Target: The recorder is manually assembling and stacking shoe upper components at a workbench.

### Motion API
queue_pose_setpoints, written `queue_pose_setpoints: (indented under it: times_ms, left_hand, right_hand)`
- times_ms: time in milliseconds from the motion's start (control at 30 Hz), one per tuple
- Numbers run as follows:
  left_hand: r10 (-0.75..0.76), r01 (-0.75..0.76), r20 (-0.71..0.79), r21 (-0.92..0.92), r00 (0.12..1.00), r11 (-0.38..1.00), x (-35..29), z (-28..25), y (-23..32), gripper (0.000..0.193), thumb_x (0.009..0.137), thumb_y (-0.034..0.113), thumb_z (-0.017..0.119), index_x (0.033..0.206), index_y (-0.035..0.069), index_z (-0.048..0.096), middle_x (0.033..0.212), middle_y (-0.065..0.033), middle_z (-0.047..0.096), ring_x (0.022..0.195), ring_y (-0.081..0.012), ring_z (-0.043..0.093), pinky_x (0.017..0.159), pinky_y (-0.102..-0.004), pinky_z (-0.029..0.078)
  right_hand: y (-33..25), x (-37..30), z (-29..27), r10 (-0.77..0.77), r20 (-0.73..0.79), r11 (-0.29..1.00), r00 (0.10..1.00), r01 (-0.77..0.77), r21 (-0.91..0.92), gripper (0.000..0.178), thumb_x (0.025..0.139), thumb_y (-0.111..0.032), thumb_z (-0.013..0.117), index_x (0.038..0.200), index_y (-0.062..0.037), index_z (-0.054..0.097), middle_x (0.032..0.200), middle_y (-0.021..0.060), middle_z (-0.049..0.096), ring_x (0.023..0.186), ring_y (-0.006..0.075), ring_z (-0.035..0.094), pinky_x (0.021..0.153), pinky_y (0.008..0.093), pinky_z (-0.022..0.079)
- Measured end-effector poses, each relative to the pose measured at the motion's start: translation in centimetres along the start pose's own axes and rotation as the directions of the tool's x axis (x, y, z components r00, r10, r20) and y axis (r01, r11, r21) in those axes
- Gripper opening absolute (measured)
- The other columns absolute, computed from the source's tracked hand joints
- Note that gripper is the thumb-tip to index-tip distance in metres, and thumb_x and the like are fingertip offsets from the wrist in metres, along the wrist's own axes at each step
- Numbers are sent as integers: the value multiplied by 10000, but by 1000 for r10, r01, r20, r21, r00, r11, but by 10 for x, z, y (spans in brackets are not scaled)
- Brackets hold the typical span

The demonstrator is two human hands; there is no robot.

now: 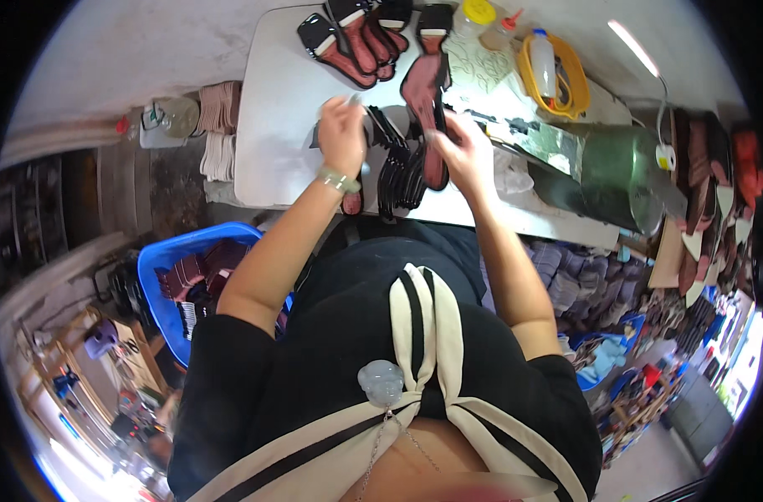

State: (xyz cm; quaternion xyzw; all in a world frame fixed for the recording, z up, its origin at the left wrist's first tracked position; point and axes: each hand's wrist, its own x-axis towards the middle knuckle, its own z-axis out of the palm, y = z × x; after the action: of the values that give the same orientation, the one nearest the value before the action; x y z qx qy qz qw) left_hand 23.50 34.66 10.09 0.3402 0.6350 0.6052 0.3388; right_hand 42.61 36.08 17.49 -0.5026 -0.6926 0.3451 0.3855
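My right hand (pixel 465 151) grips a shoe sole (pixel 423 88), pinkish-red with a black rim, its thumb lying across the lower part. The sole stands out over the table from near my body toward the far side. Slightly blurred, my left hand (pixel 343 138) hovers over the table with curled fingers; what they pinch, if anything, is too small to make out. Below the left wrist, the end of another reddish sole (pixel 353 201) shows, mostly hidden by the hand. Between both hands lies a fanned row of glossy black pieces (pixel 400 176) at the near table edge.
More reddish soles with black tips (pixel 348 50) are piled at the back of the white table (pixel 273 109). A yellow basket (pixel 578 79) with a bottle, a yellow-lidded jar (pixel 475 18) and a green cylinder-shaped object (pixel 607 167) stand right. A blue bin (pixel 168 293) stands at left.
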Motion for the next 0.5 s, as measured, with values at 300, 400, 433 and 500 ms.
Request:
queue_pose_setpoints:
  times_ms: [300,400,433,500]
  left_hand:
    - [-105,38,39,765,994,643,-66,-54,-52,801,656,342,777,1225,-69,390,1156,-231,460,1071,-365,452,926,-403,383]
    - [-68,-22,86,763,994,646,-61,-62,-65,694,651,291,779,1144,-64,444,1077,-228,507,1007,-355,500,870,-392,415]
    - [-214,85,116,665,970,742,-56,-73,-61,622,655,278,775,1080,-57,468,1015,-217,531,951,-350,526,828,-391,431]
    - [-257,169,123,480,959,861,-57,-93,-60,460,663,252,765,914,-31,503,840,-180,571,794,-335,571,718,-389,457]
  right_hand:
    - [-24,173,101,-334,208,794,919,394,-463,322,781,-239,592,993,4,593,969,210,596,900,385,573,803,432,470]
    - [-31,154,122,-122,468,899,875,298,-322,442,800,-274,592,1174,-45,532,1135,224,556,1033,381,540,832,414,457]
    - [-28,128,122,-266,376,927,888,343,-153,229,831,-270,584,907,-67,658,701,84,628,632,216,606,598,300,473]
    - [-21,79,111,98,510,990,855,-32,-136,265,854,-296,560,872,-56,670,679,50,645,613,113,600,583,260,463]
